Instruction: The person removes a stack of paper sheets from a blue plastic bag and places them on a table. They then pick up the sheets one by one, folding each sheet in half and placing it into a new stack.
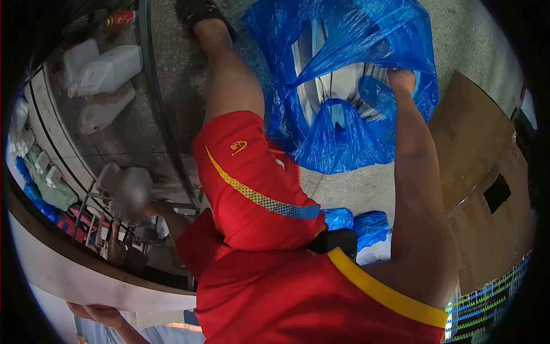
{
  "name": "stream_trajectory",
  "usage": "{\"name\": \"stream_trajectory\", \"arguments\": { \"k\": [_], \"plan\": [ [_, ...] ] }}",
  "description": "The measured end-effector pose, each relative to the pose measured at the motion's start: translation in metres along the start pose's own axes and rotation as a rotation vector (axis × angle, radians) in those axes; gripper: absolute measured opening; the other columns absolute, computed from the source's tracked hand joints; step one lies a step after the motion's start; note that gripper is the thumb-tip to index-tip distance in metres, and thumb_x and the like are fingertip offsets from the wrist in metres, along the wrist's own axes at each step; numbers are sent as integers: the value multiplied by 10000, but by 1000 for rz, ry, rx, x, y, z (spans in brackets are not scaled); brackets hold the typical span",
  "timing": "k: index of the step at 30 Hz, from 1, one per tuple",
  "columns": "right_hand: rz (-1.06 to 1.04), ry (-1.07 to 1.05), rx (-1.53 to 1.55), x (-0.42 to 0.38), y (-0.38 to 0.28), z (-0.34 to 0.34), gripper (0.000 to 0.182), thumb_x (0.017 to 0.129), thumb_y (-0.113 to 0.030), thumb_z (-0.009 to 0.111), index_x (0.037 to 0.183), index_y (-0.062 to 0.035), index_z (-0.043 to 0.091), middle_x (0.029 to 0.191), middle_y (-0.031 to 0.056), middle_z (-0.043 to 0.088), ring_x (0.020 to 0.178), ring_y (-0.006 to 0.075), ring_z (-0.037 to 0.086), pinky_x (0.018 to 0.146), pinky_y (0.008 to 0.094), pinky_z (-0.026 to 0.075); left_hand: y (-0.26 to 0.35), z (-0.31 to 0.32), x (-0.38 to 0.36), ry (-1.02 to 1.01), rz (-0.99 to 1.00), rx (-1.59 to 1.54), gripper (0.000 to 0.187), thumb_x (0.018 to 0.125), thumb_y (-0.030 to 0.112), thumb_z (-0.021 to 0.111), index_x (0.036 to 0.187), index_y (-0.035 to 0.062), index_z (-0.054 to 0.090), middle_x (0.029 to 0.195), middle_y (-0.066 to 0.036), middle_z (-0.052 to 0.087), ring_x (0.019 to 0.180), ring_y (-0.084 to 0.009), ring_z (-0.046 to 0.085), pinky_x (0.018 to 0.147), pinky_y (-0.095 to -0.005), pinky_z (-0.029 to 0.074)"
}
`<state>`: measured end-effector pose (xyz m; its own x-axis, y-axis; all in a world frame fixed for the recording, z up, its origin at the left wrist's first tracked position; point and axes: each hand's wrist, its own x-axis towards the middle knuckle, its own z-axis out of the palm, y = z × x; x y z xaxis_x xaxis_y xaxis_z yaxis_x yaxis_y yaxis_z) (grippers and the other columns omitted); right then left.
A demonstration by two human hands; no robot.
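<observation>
A large blue plastic bag (344,114) lies open on the concrete floor with striped cloth or sheets (338,86) inside. My right hand (401,79) reaches down to the bag's upper right edge. Its fingers are tucked into the plastic and seem closed on it. My left hand (96,314) is at the bottom left, with its fingers lying along the lower edge of a white curved ledge (86,281). Whether it grips that ledge is unclear. My red shorts (252,178) and red shirt fill the middle of the view.
White plastic jugs (106,69) and a red can (118,20) lie at the upper left, by a metal rack (91,212) of small items. A cardboard box (475,149) stands at the right. Smaller blue bags (358,222) lie near my waist. My sandalled foot (197,11) is at the top.
</observation>
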<state>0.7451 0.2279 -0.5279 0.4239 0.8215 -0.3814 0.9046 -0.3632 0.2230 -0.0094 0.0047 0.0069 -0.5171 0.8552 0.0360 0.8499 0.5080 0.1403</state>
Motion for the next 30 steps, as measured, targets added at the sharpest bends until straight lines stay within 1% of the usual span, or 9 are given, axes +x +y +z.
{"name": "stream_trajectory", "arguments": {
  "k": [4,9,11,15,17,20,23,26,30],
  "plan": [
    [-46,-94,-157,-4,-5,-12,587,746,-523,684,1046,-18,693,1123,223,664,1029,383,645,880,452,519,1,0,-4,-38,58,-63,601,981,376,383,1404,-41,295,1388,-167,397,1246,-247,438,1044,-387,362],
    [-61,-77,-2,-30,-11,-65,572,668,-484,743,936,21,704,1018,247,686,959,390,663,836,457,528,-9,15,-5,36,-11,-309,558,989,339,406,1397,-34,335,1365,-157,437,1246,-238,442,1033,-390,357],
    [-205,-274,51,-43,-11,-92,620,665,-479,727,896,95,689,946,242,701,868,393,687,777,457,536,-19,21,-3,59,-3,-330,542,992,337,405,1390,-28,362,1366,-154,445,1245,-240,445,1033,-393,353],
    [-175,-337,309,-74,5,-123,552,673,-403,729,825,126,682,821,210,709,729,353,693,684,426,536,-23,17,7,116,127,23,519,975,344,438,1365,2,439,1378,-139,457,1243,-251,452,1035,-393,351],
    [13,-587,604,-102,0,-156,468,674,-310,746,886,103,694,802,151,702,701,282,684,642,379,529,-26,18,11,102,198,41,513,957,325,469,1363,12,454,1373,-138,463,1236,-257,458,1033,-386,356],
    [19,-701,789,-110,33,-143,451,677,-232,757,986,87,681,863,131,693,759,244,676,645,374,524,-25,26,13,89,259,76,494,955,300,476,1363,23,456,1363,-144,475,1239,-278,461,1038,-402,362],
    [73,-846,814,-145,36,-173,560,683,-177,757,1147,97,607,1005,163,675,895,265,677,730,380,539,-8,34,8,152,109,-93,453,948,271,492,1347,56,485,1360,-141,482,1246,-295,462,1050,-428,362],
    [30,-970,891,-193,31,-211,612,739,-110,704,1286,74,503,1168,176,618,1029,292,636,891,409,523,-6,32,12,191,208,30,430,942,271,515,1328,82,513,1352,-142,497,1254,-307,461,1058,-436,361],
    [-18,-949,972,-242,39,-233,662,728,-113,714,1324,50,475,1205,175,604,1065,297,622,940,423,501,-13,37,19,264,365,191,404,934,267,560,1291,77,547,1294,-152,549,1234,-324,486,1046,-418,375]
  ]
}}
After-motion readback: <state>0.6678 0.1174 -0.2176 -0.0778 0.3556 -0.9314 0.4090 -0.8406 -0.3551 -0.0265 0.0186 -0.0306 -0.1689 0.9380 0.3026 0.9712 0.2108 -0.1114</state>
